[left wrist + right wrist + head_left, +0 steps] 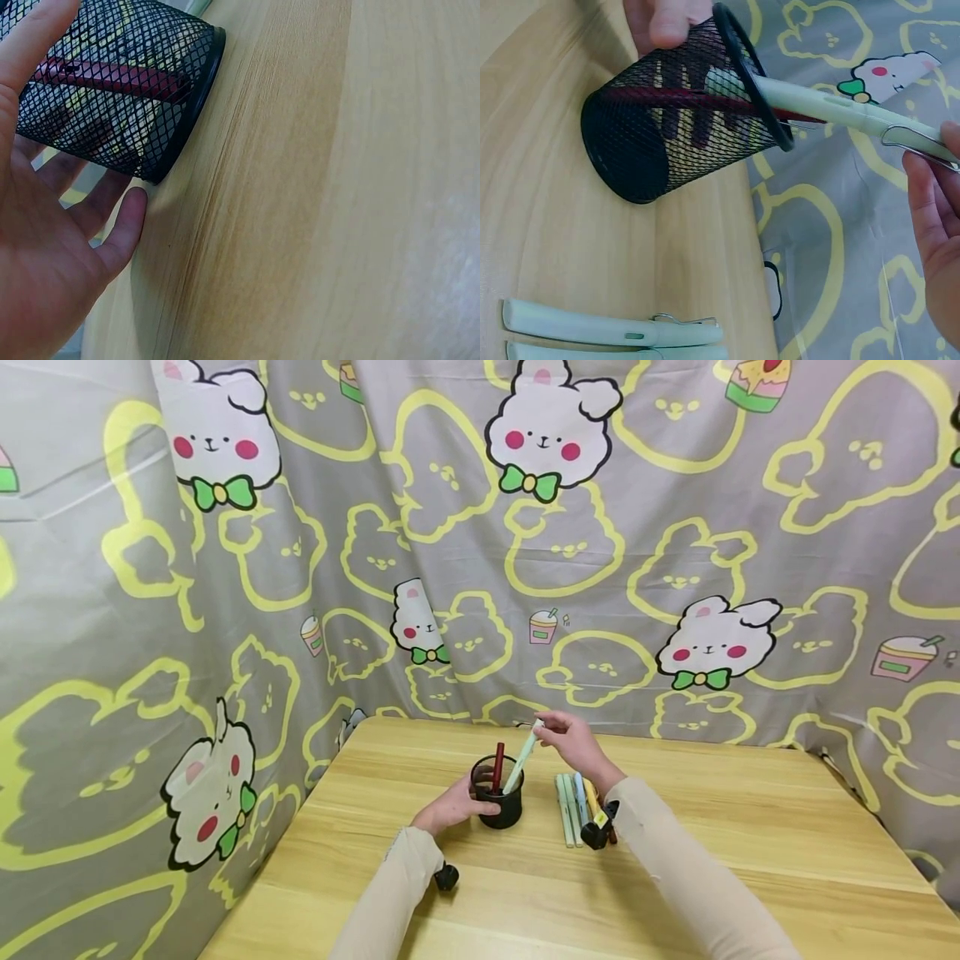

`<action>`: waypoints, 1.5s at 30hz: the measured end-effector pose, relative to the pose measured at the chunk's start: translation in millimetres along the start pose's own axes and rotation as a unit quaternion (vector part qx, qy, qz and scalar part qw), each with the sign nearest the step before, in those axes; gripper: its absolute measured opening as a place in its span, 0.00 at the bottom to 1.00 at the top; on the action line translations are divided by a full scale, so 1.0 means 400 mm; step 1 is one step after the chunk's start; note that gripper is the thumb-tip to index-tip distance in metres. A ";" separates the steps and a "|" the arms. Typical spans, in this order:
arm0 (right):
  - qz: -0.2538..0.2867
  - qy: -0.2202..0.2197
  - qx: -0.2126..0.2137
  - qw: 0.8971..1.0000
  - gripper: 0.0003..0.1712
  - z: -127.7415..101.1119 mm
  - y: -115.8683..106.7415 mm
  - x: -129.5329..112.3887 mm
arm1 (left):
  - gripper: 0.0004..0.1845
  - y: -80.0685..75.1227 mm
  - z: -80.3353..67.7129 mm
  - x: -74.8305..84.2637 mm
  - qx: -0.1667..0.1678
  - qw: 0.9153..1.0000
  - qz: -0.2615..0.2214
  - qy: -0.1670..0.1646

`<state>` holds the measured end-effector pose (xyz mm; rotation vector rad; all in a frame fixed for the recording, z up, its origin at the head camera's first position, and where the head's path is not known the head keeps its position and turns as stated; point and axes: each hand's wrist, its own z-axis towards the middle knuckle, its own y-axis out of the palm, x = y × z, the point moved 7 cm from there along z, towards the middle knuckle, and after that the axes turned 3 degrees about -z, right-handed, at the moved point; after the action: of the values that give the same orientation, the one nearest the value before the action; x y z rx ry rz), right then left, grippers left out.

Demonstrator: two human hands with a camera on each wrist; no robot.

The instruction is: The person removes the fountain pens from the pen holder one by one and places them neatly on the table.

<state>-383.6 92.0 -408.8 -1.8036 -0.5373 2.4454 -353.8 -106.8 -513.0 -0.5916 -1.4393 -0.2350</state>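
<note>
A black mesh pen cup (502,811) stands on the table, and my left hand (455,805) holds it with the thumb in front and the fingers behind. Inside leans a dark red pen (498,766), visible through the mesh in both wrist views. My right hand (573,742) pinches a pale green pen (832,107) by its upper, clip end. That pen slants down over the rim, its lower end within the cup (697,112). Fingers of the left hand (669,21) show past the mesh in the right wrist view.
To the right of the cup, several pens lie side by side: pale green pens (565,812), a light blue pen (581,799) and a yellow pen (591,795), partly hidden by the right wrist camera (597,832). A patterned grey curtain (465,560) hangs behind the wooden table (720,827).
</note>
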 end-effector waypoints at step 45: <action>0.070 0.006 0.076 0.995 0.20 -0.078 -0.260 0.051 | 0.38 -0.005 -0.012 -0.007 0.020 0.999 0.010 -0.027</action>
<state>-377.4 201.9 -403.3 -1.8511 -0.2222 2.4840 -351.2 -111.5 -515.4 -0.5841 -1.4865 -0.1744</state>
